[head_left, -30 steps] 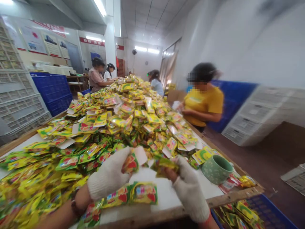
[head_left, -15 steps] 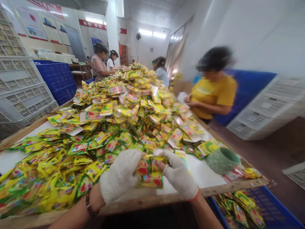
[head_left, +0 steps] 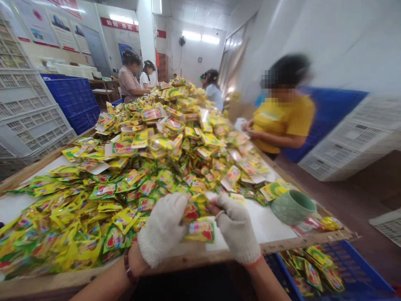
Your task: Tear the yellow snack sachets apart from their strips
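Observation:
My left hand (head_left: 164,228), in a white knit glove, is closed around a few small yellow-and-green snack packets (head_left: 202,230) with red print, just above the table's near edge. My right hand (head_left: 238,228), gloved the same way with bare fingertips showing, is pinched together beside the upper part of these packets. What lies between its fingertips is hidden. Behind both hands rises a large heap of similar packets (head_left: 147,188) mixed with open yellow card boxes (head_left: 152,113). Loose packets (head_left: 62,234) spread out to the left of my left hand.
A green cup (head_left: 293,208) lies tilted at the table's right, beside a red-and-clear wrapper (head_left: 308,225). Below the edge, a blue crate (head_left: 351,267) holds packets. A person in a yellow shirt (head_left: 282,121) works at the right; others stand farther back. White crates (head_left: 28,108) are stacked left.
My right fingers have drawn back from the front of the packets and are bunched at their upper right. The lower packet shows more of its front. The camera view has shifted slightly.

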